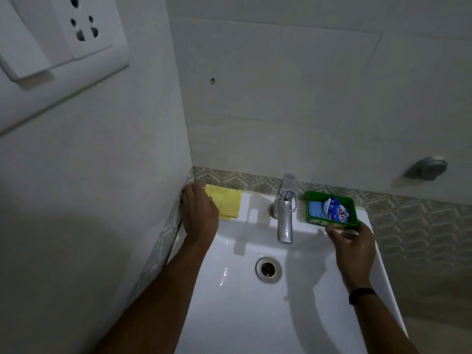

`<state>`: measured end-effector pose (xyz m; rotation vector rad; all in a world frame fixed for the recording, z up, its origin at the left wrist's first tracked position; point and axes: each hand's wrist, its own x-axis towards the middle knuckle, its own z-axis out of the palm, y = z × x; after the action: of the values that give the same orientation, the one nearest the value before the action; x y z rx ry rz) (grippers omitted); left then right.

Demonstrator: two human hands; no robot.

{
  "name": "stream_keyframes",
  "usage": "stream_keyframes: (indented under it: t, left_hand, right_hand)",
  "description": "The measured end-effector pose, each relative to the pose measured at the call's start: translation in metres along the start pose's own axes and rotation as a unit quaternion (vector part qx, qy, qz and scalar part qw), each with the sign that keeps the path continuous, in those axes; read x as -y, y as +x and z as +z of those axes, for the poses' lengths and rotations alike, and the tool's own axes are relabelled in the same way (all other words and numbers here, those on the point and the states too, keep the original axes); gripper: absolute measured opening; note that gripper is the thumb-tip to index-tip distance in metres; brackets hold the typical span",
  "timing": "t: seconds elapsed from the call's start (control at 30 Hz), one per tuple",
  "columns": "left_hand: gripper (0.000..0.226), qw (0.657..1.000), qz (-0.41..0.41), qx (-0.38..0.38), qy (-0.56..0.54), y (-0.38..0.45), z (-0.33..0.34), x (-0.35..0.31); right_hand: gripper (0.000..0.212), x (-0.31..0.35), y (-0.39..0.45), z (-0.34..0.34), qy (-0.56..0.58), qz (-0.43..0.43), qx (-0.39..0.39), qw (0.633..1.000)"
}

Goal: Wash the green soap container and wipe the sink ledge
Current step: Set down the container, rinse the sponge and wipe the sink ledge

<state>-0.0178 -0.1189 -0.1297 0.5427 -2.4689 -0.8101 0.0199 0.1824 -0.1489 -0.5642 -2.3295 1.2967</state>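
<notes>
The green soap container [312, 203] stands on the sink ledge [258, 205] to the right of the tap, with a blue bar and a crumpled blue-and-white wrapper [336, 210] inside. My right hand [353, 242] pinches its near rim, thumb on the front edge. A yellow cloth [227, 201] lies on the ledge's back left corner. My left hand [199, 212] lies on the cloth's left part with its fingers curled down onto it, right against the side wall.
A chrome tap [286, 213] rises at the middle of the ledge, above the white basin [255, 315] and its drain [268, 269]. The left wall carries a switch and socket plate [58, 47]. A metal knob [426, 168] sticks out of the back wall at the right.
</notes>
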Motion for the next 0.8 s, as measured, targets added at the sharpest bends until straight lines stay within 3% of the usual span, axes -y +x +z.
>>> stream_keyframes:
  t: [0.03,0.13,0.17,0.27,0.33,0.47,0.67,0.8]
  left_hand:
    - [0.029,0.998,0.047,-0.002,0.041,-0.002,0.0,-0.003]
    - [0.048,0.983,0.129,0.118,0.062,-0.008,0.007,-0.013]
    - [0.055,0.972,0.144,0.162,0.091,-0.01,0.011,-0.012]
    - [0.068,0.949,0.163,0.218,0.158,-0.013,0.023,0.002]
    - [0.071,0.947,0.158,0.225,0.165,-0.01,0.023,0.007]
    - [0.07,0.947,0.149,0.234,0.162,-0.007,0.023,0.008]
    - [0.073,0.95,0.148,0.215,0.17,-0.004,0.016,0.016]
    - [0.068,0.943,0.165,0.219,0.189,0.006,0.007,0.024]
  right_hand:
    - [0.059,0.005,-0.003,0.001,-0.044,-0.013,-0.026,0.999]
    - [0.062,0.044,-0.02,0.008,-0.106,-0.118,-0.117,0.98]
    - [0.057,0.061,-0.025,0.013,-0.093,-0.166,-0.111,0.976]
    - [0.05,0.112,-0.034,0.03,0.025,-0.254,0.018,0.967]
    - [0.046,0.131,-0.033,0.04,-0.006,-0.28,0.063,0.958]
    - [0.024,0.133,-0.026,0.047,-0.077,-0.275,0.034,0.958]
    - [0.022,0.135,-0.024,0.04,-0.105,-0.302,0.051,0.946]
    - [0.025,0.133,-0.019,0.027,-0.126,-0.324,0.103,0.932]
